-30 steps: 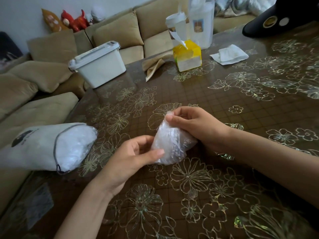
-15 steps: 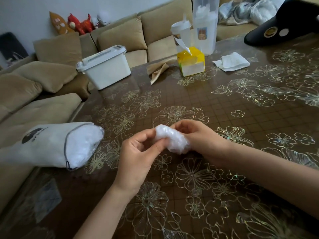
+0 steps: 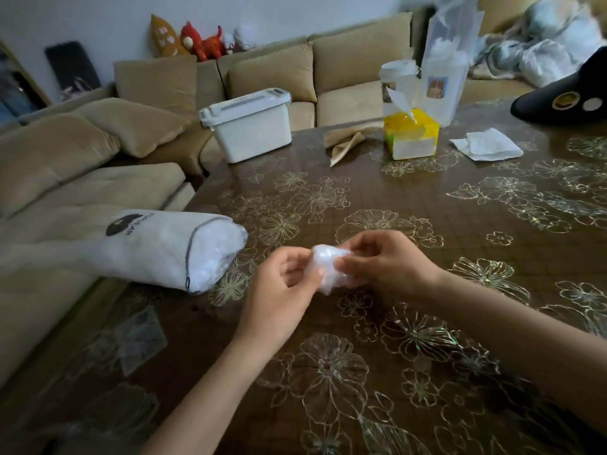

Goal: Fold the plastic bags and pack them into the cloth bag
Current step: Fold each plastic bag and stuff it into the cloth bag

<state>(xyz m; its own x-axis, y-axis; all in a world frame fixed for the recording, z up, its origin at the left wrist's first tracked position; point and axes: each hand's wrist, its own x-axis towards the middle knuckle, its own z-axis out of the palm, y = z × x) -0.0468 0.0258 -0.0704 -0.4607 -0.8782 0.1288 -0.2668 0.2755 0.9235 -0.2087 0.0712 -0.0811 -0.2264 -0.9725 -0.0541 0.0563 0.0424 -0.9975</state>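
Note:
A small crumpled clear plastic bag (image 3: 325, 267) is held just above the brown flowered table (image 3: 427, 205), between both hands. My left hand (image 3: 279, 290) pinches its left side with thumb and fingers. From the right, my right hand (image 3: 384, 261) grips it with curled fingers. To the left, a white cloth bag (image 3: 157, 244) with a dark logo lies on its side at the table's edge. Its open mouth faces right and shows clear plastic (image 3: 216, 257) stuffed inside.
A white lidded box (image 3: 249, 126) stands at the table's far left corner. A yellow tissue box (image 3: 410, 136), a crumpled brown paper (image 3: 345, 142), a white tissue (image 3: 486, 146) and a black object (image 3: 565, 100) lie along the far side. A beige sofa (image 3: 82, 159) borders the table on the left.
The plastic bag has been squeezed from a larger loose shape into a small wad. Both hands have closed in on it and lifted it slightly off the table.

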